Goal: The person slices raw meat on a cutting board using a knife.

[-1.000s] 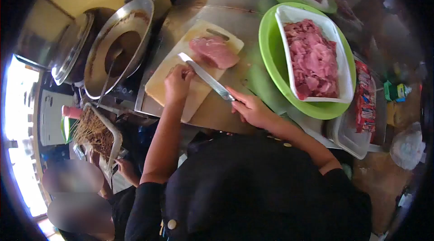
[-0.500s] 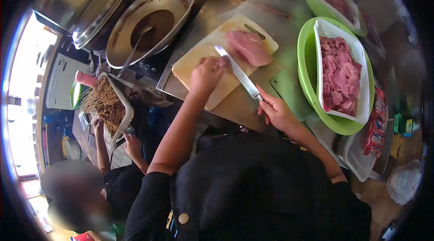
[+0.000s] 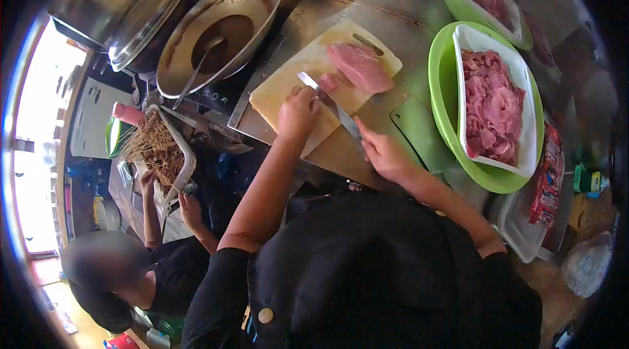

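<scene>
My right hand [image 3: 386, 154] grips the handle of a long knife [image 3: 347, 124], whose blade slants up and left over the white cutting board [image 3: 282, 90]. Curled beside the blade, my left hand [image 3: 299, 113] is closed on a piece of meat, mostly hidden by the fingers. A small cut of meat [image 3: 327, 81] lies just across the blade. Farther right on the board rests a large pink chunk of raw meat [image 3: 360, 68], with a dark-handled utensil [image 3: 368, 44] behind it.
A green basin [image 3: 440, 119] bears a white tray of sliced meat [image 3: 495, 110] at right. A green sheet-like item [image 3: 419, 133] lies between basin and board. At left stand a wok of dark sauce [image 3: 262, 28] and a tray of skewers [image 3: 187, 152], near a co-worker's hands [image 3: 190, 210].
The knife has moved down and left beside my left hand. The small cut of meat now shows separately beyond the blade. My right hand has shifted slightly left and up.
</scene>
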Tool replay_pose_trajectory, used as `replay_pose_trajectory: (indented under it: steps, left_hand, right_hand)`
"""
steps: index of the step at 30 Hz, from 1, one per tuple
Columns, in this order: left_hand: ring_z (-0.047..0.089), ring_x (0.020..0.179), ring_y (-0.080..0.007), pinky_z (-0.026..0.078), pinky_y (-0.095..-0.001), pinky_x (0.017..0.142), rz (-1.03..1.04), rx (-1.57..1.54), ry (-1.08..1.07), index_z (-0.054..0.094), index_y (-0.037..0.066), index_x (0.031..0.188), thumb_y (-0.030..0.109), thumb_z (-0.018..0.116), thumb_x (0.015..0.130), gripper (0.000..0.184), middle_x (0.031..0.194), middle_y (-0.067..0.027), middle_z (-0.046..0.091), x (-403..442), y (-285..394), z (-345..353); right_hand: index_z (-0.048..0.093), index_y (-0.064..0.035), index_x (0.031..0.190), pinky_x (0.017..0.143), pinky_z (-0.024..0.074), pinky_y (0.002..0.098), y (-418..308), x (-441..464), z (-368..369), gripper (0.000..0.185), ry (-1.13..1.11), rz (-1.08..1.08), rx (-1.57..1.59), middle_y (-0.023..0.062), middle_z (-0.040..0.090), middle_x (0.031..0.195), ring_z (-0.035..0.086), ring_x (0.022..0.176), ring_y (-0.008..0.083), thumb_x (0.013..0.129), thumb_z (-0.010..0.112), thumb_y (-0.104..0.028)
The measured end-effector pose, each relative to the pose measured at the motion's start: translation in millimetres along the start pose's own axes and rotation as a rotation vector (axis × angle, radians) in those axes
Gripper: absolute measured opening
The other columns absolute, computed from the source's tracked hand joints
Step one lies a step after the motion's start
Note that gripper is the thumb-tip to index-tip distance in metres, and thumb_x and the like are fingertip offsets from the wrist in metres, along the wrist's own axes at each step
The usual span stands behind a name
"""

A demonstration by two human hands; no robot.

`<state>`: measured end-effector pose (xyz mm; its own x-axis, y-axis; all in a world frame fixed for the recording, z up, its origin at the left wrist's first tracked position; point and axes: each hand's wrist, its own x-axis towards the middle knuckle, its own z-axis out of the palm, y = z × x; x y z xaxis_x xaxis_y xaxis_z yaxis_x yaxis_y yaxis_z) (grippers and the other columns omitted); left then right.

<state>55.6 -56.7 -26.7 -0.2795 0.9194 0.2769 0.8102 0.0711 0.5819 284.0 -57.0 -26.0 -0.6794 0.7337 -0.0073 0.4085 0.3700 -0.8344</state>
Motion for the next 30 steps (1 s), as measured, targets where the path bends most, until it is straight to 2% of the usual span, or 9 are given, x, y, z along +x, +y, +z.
replay_pose_trajectory:
  steps: [2,4,12,14,17,20,23,26,30]
  left_hand:
    - [0.06,0.078,-0.0345,0.049,-0.0432,0.07,0.013,-0.031,0.016,0.06,0.007,0.087,0.012,0.061,0.076,0.012,0.086,-0.0142,0.058,-3,-1,1]
    - [0.059,0.078,-0.0354,0.049,-0.0437,0.07,0.024,-0.044,0.034,0.059,0.007,0.087,0.011,0.061,0.076,0.012,0.086,-0.0145,0.058,-6,-2,2]
    - [0.06,0.077,-0.0365,0.048,-0.0442,0.069,-0.057,-0.02,0.094,0.059,0.006,0.086,0.013,0.062,0.076,0.012,0.085,-0.0155,0.059,-4,-3,2]
    - [0.06,0.076,-0.0355,0.048,-0.0433,0.069,-0.096,-0.039,0.086,0.059,0.006,0.087,0.014,0.063,0.076,0.014,0.084,-0.0156,0.06,-1,-6,0]
    - [0.061,0.075,-0.0332,0.049,-0.0411,0.068,-0.154,-0.068,0.048,0.06,0.004,0.087,0.016,0.065,0.076,0.017,0.081,-0.0158,0.061,-3,-12,-6]
    - [0.062,0.075,-0.0304,0.049,-0.039,0.068,-0.139,-0.102,0.001,0.06,0.002,0.087,0.02,0.067,0.077,0.022,0.08,-0.016,0.062,-9,-20,-20]
    - [0.063,0.076,-0.0285,0.05,-0.0387,0.07,-0.119,-0.141,-0.073,0.058,0.001,0.091,0.027,0.068,0.079,0.03,0.082,-0.0159,0.064,-15,-24,-31]
    - [0.063,0.078,-0.031,0.05,-0.0412,0.07,-0.118,-0.079,-0.107,0.055,0.002,0.097,0.031,0.067,0.08,0.036,0.084,-0.0168,0.063,-12,-9,-35]
    - [0.062,0.085,-0.0336,0.05,-0.0443,0.07,-0.088,0.227,-0.154,0.051,0.003,0.103,0.028,0.061,0.083,0.034,0.092,-0.0166,0.062,-2,3,-25]
  right_hand:
    - [0.039,-0.0118,0.137,0.065,0.0459,0.0414,-9,24,3,0.047,-0.007,0.06,-0.011,0.0201,0.057,0.079,0.056,0.071,0.0339,0.091,0.045,-0.012]
    - [0.043,-0.0099,0.134,0.068,0.046,0.0471,-14,40,6,0.045,-0.003,0.092,-0.008,0.0261,0.06,0.087,0.058,0.078,0.0432,0.09,0.047,-0.013]
    - [0.036,-0.0151,0.139,0.069,0.0471,0.044,0,-27,-7,0.05,0.018,-0.004,0.012,0.0247,0.061,0.086,0.062,0.076,0.0392,0.091,0.046,-0.013]
    - [0.034,-0.0158,0.141,0.065,0.0467,0.0377,-1,-56,-25,0.052,-0.047,0.029,-0.028,0.0218,0.059,0.076,0.061,0.067,0.0314,0.091,0.047,-0.013]
    - [0.034,-0.0165,0.141,0.059,0.0431,0.0324,1,-81,-47,0.053,-0.187,0.246,-0.143,0.0173,0.049,0.063,0.049,0.054,0.0203,0.09,0.049,-0.013]
    - [0.035,-0.019,0.141,0.053,0.0382,0.0292,-5,-82,-70,0.053,-0.221,0.332,0.018,0.0127,0.037,0.059,0.035,0.052,0.0146,0.09,0.05,-0.013]
    - [0.034,-0.0175,0.141,0.053,0.0398,0.0247,-24,-75,-79,0.053,-0.147,0.201,0.055,0.0062,0.043,0.059,0.038,0.05,0.0104,0.09,0.047,-0.008]
    - [0.037,-0.019,0.14,0.053,0.0402,0.0333,-41,-57,-70,0.051,-0.089,0.082,-0.082,0.0196,0.046,0.064,0.043,0.049,0.021,0.091,0.049,-0.012]
    - [0.037,-0.0165,0.139,0.06,0.0445,0.043,-19,-27,-28,0.05,0.082,-0.101,-0.093,0.0258,0.057,0.08,0.056,0.064,0.0389,0.09,0.049,-0.013]
